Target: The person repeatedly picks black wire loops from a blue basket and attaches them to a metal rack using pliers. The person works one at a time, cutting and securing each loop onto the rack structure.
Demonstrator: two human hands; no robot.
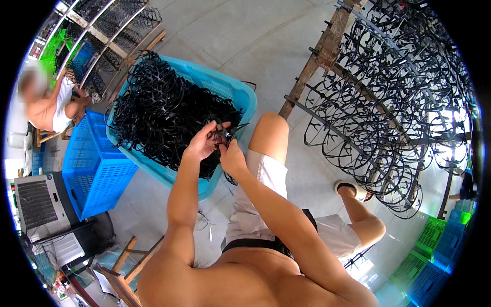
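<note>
My left hand (203, 143) is raised over the near right part of a light-blue basket (244, 100). Its fingers curl around a small dark piece (219, 134), whose exact kind I cannot make out. Right beside it, my right hand (233, 158) is closed, thumb and fingers pinched against the same spot. A thin dark pointed end (240, 127) sticks out to the right above the fingers; whether it is a tool or part of the piece is unclear. Beneath the hands, a tangled heap of black, thin, curved plastic parts (158, 102) fills the basket.
To the right stands a wooden rack (312, 71) hung with many black looped parts (368, 97). A blue crate (97, 169) and a grey air cooler (43, 204) are at left, near a wooden chair (123, 276). Another person (56, 105) sits far left. Green crates (429, 235) stand lower right.
</note>
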